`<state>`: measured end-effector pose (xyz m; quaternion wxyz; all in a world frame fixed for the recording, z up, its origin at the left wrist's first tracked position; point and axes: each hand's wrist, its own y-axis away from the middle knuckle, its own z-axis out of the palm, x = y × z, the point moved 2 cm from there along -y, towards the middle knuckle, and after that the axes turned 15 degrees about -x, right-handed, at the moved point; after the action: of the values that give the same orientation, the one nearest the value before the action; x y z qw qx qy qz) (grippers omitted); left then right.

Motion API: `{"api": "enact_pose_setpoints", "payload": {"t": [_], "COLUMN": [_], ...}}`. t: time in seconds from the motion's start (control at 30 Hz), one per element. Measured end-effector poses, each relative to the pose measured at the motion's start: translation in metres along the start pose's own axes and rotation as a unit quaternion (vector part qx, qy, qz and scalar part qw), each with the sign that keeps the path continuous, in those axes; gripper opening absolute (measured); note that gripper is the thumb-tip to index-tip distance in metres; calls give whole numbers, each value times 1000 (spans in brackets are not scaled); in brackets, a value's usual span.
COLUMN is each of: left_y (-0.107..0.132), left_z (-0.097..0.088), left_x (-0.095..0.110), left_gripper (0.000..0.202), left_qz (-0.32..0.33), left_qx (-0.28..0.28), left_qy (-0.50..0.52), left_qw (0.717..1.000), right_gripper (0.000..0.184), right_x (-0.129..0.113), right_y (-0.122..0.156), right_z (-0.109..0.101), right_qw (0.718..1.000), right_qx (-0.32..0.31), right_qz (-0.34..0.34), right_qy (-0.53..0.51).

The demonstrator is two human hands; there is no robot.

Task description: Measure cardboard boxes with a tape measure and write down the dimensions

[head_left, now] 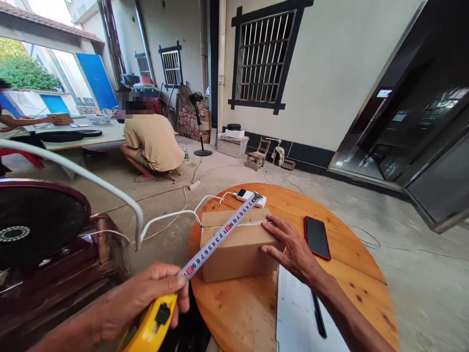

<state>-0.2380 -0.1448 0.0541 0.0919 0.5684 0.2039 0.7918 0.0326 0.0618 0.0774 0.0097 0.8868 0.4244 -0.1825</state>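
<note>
My left hand (161,286) is closed around a yellow tape measure (150,325), its thumb pressed on the blade near the case. The extended blade (220,233) runs up and to the right, across the top of a brown cardboard box (238,259). Its metal hook end lies over a white power strip (262,201) behind the box. My right hand (289,242) grips the right end of the box, with the thumb on the front face and the fingers at the top edge. A thin white line, perhaps a cable, shows along the top of the box.
The round wooden table (351,288) carries a phone (317,237) in a red case, white paper (293,303) and a black pen (318,315). A dark red machine (44,230) stands at the left. Beyond are a crouching person (152,142), a fan (198,117) and cables on the floor.
</note>
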Motion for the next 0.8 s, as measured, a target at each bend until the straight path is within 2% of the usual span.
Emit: {"api": "enact_pose_setpoints", "payload": {"t": [0.1, 0.27, 0.43, 0.67, 0.8], "left_y": [-18, -33, -48, -62, -71], "left_z": [19, 53, 68, 67, 73], "left_x": [2, -23, -45, -59, -68], "left_gripper": [26, 35, 35, 38, 37], "left_qz": [-27, 9, 18, 31, 40], "left_qx": [-84, -134, -115, -85, -68], "left_qy": [-11, 14, 50, 10, 2], "left_qw": [996, 991, 992, 996, 997], "right_gripper": [52, 49, 46, 40, 39], "right_x": [-3, -4, -4, 5, 9], "right_y": [-25, -55, -66, -78, -83], "right_z": [-8, -19, -26, -32, -34], "right_qw": [1000, 997, 996, 996, 997], "right_qx": [5, -3, -10, -22, -39], "right_qz": [22, 58, 81, 83, 71], "right_qy": [22, 43, 46, 6, -17]}}
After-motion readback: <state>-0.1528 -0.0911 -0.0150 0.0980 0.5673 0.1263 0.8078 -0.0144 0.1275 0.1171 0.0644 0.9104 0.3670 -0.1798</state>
